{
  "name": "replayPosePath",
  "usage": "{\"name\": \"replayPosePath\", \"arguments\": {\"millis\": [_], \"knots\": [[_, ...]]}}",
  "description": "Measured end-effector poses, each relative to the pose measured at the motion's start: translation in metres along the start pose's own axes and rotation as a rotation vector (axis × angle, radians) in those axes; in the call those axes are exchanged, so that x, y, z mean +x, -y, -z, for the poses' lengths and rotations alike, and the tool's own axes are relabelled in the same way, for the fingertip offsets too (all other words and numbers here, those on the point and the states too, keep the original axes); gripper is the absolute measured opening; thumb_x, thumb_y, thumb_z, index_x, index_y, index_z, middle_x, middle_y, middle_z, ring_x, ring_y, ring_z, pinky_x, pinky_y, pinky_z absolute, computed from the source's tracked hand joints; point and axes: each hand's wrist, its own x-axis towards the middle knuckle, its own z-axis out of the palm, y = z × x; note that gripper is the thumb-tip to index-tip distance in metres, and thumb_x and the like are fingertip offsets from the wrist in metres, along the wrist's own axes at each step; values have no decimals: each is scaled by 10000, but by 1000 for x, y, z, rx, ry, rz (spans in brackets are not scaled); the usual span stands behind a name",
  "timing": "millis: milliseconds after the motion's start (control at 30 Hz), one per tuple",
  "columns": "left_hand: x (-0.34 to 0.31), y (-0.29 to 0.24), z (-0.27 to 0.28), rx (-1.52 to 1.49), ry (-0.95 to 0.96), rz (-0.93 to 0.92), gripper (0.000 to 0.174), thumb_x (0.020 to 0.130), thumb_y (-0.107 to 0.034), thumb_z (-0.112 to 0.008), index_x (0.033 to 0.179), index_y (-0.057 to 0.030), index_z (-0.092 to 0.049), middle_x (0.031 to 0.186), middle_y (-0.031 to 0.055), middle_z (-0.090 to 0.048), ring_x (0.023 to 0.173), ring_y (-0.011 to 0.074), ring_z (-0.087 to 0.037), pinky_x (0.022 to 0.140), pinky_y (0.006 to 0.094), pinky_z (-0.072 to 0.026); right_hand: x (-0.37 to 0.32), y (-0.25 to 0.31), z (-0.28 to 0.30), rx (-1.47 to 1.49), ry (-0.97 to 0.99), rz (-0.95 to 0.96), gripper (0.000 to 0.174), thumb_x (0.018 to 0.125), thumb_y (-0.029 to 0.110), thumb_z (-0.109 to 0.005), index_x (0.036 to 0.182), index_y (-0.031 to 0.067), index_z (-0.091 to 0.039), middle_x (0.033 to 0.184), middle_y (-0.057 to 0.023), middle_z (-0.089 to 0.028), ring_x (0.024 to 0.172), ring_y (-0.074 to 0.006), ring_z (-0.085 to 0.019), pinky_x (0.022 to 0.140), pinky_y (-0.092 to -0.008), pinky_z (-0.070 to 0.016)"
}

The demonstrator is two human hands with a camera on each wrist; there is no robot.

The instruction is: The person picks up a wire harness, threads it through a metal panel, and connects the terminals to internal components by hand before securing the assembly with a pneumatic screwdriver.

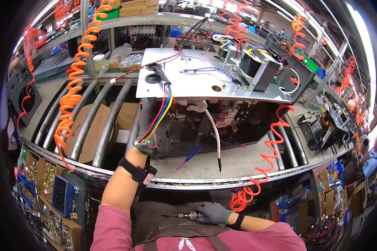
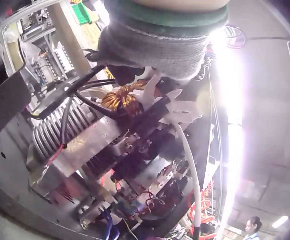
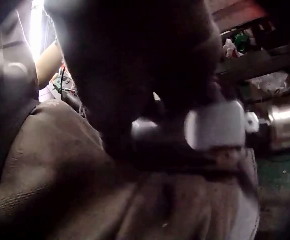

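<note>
My left hand (image 1: 146, 125), in a grey glove, reaches under the front left of a silver metal plate (image 1: 167, 88), into a dark open chassis (image 1: 255, 121). Red, blue and yellow wires (image 1: 167, 106) hang from the plate across this hand, a white connector at their end by the wrist. The left wrist view shows the glove (image 2: 150, 52) above a copper coil (image 2: 122, 102) and a finned heatsink (image 2: 60, 130); its fingers are mostly hidden. Down at the lap, my gloved right hand (image 1: 215, 212) grips a silver power screwdriver (image 1: 191, 215), its bit pointing left.
The chassis stands on a board (image 1: 251, 161) over the roller conveyor (image 1: 107, 121). A white cable (image 1: 216, 138) hangs out in front. Coiled orange air hoses (image 1: 73, 90) dangle left and right (image 1: 272, 150). Bins of screws (image 1: 48, 180) sit at lower left.
</note>
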Motion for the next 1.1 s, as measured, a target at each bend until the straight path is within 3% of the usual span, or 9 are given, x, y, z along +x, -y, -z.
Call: {"name": "replayPosePath", "arguments": {"millis": [67,333,600,767,800,867,900,1033,1100], "knots": [[6,15,20,-197,83,244,559,779,-102,-725,1256,-3,-450,1099,137,-605,995,220,-603,825,338,-515,4,16,47,16,24,-72,562,825,455,-601,1255,107,-497,898,-144,-622,787,-334,-612,687,-432,-492],[20,-27,-3,-372,136,424,363,942,-191,-506,1266,-35,-460,1103,88,-591,939,196,-606,804,301,-517,94,-1,233,236,-1296,-53,283,806,84,-675,1071,18,-601,880,-113,-626,718,-183,-600,665,-283,-479],[31,-14,-11,-889,104,209,368,838,-17,-600,1188,21,-494,1153,138,-570,1047,236,-578,896,352,-488,135,-4,255,718,-1189,79,208,849,102,-641,1005,-31,-609,867,-58,-663,715,-110,-599,670,-253,-492],[29,37,1,1032,215,-411,357,846,-96,-584,1181,-3,-500,1129,151,-571,1012,232,-588,825,380,-492,152,1,272,325,-1314,-131,139,787,49,-637,910,-17,-634,768,-111,-667,698,-186,-647,655,-285,-494],[27,44,-4,1019,228,-406,357,846,-96,-584,1181,-3,-500,1129,151,-571,1012,232,-588,825,380,-492,157,-5,273,323,-1319,-151,139,787,49,-637,910,-17,-634,768,-111,-667,698,-186,-647,655,-285,-494],[28,40,-24,-313,-154,385,344,851,-77,-578,1180,-6,-504,1127,159,-573,966,240,-609,794,382,-512,166,-16,269,-206,-1484,-159,156,781,116,-656,844,-26,-640,772,-151,-668,725,-293,-658,654,-337,-487],[31,59,-16,194,6,400,323,879,-60,-543,1191,5,-491,1107,164,-580,946,240,-618,763,374,-534,166,-14,268,-117,-1500,-184,153,752,133,-664,837,7,-649,767,-173,-650,760,-365,-630,644,-374,-488],[34,43,-14,-661,143,256,227,877,-33,-554,1101,6,-544,1018,102,-620,841,188,-635,723,292,-534,150,10,276,219,-1310,-225,149,763,106,-658,857,-9,-648,762,-159,-658,707,-313,-648,620,-350,-482],[35,36,-11,-460,74,364,221,866,-46,-576,1081,3,-555,1004,97,-620,818,187,-634,717,291,-532,154,7,276,187,-1361,-194,161,754,107,-669,862,-10,-650,772,-159,-664,718,-298,-656,626,-347,-484]]}}
